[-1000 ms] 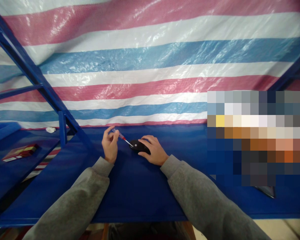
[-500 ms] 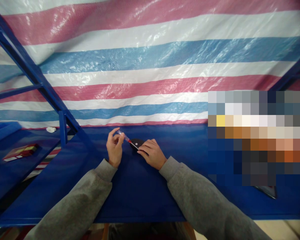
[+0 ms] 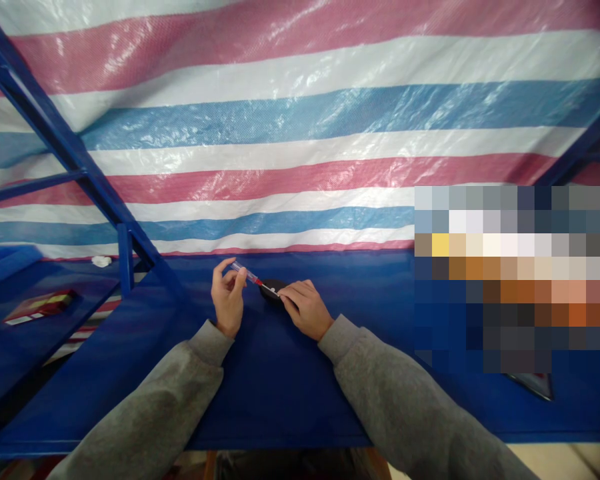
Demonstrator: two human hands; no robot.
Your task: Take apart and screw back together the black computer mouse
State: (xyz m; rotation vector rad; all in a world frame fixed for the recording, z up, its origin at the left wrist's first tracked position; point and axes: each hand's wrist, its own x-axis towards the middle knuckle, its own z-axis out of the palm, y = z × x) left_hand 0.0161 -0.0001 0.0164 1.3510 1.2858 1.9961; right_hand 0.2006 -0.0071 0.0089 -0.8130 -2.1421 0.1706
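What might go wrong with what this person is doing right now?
The screwdriver held in the left hand might slip off the black computer mouse and jab the right hand, whose fingers sit just beside its tip. The mouse might also slide on the blue sheet if that hand's hold loosens.

My left hand pinches a small screwdriver with a clear handle, its metal tip reaching the black computer mouse on the blue tabletop. My right hand grips the mouse. A striped tarp hangs behind.
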